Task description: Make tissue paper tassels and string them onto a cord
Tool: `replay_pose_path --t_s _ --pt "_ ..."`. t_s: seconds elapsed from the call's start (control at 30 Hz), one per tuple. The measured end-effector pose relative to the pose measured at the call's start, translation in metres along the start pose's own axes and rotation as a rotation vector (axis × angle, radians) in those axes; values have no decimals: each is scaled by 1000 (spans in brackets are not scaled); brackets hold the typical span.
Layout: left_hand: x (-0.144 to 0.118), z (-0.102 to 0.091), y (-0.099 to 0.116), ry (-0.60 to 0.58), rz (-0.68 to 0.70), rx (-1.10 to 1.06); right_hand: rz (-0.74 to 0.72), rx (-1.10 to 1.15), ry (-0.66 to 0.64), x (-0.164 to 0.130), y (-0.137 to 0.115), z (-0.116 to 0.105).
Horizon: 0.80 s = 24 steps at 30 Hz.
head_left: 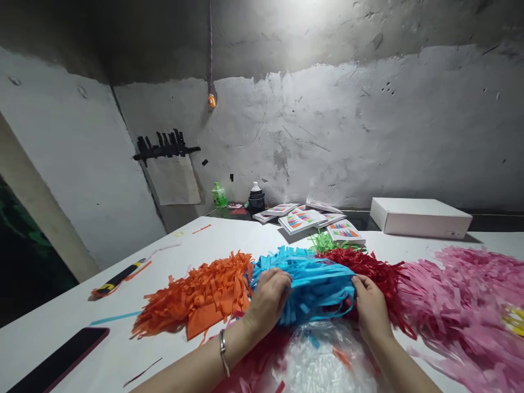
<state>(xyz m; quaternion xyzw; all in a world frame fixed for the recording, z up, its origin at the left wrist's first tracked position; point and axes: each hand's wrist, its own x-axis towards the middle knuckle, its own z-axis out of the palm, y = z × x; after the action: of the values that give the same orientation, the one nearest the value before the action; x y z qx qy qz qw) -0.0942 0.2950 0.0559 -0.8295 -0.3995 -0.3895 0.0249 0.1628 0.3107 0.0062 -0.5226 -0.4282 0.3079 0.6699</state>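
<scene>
Stretched between my two hands is a bundle of blue paper fringe (315, 278), its long thin strips running sideways. My left hand (268, 297) is closed on the left part of it, with the fingertips partly hidden. At the right end, my right hand (370, 305) pinches the strips between thumb and fingers. Orange paper fringe (200, 297) lies left of the blue, and dark red paper fringe (368, 267) sits behind my right hand. Below the blue fringe is a clear plastic bag (327, 360) of small transparent pieces.
Pink paper fringe (462, 295) covers the table's right side. A phone (61, 360) and a cutter knife (120, 277) lie at left. Printed cards or packs (303, 219), green fringe (323, 241), a white box (421, 217), a green bottle (219, 195) and a black container (256, 201) stand toward the wall.
</scene>
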Motion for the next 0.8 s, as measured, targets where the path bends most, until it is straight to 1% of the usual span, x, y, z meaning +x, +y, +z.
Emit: replay_pose_path --t_s 0.1,0.17,0.23,0.33,0.4,0.43,0.47,0.5,0.6,0.67,0.73,0.8 --pt "10 -11 -15 104 -227 -42 37 132 163 17 5 -12" --pt "21 -20 -28 157 -347 -64 28 191 260 26 -2 -23" --pt "36 -30 -42 220 -437 -72 -3 222 325 32 -16 -35" --pt "59 -44 -58 326 -515 -65 -67 212 344 30 -46 -57" --pt "70 -47 -61 368 -517 -64 -102 165 321 22 -67 -71" --pt "72 -46 -59 365 -502 -70 -116 132 310 16 -77 -77" --pt "72 -43 -57 338 -479 -82 -128 95 299 10 -86 -84" --pt "70 -38 -53 286 -450 -99 -141 58 292 4 -94 -90" --pt "54 -22 -34 37 -340 -169 -180 -36 288 -17 -112 -108" --pt "43 -17 -17 -98 -273 -204 -250 -128 259 -30 -121 -120" --pt "36 -21 6 -165 -214 -230 -395 -263 193 -42 -129 -131" --pt "35 -34 37 -194 -143 -263 -605 -406 129 -54 -138 -142"
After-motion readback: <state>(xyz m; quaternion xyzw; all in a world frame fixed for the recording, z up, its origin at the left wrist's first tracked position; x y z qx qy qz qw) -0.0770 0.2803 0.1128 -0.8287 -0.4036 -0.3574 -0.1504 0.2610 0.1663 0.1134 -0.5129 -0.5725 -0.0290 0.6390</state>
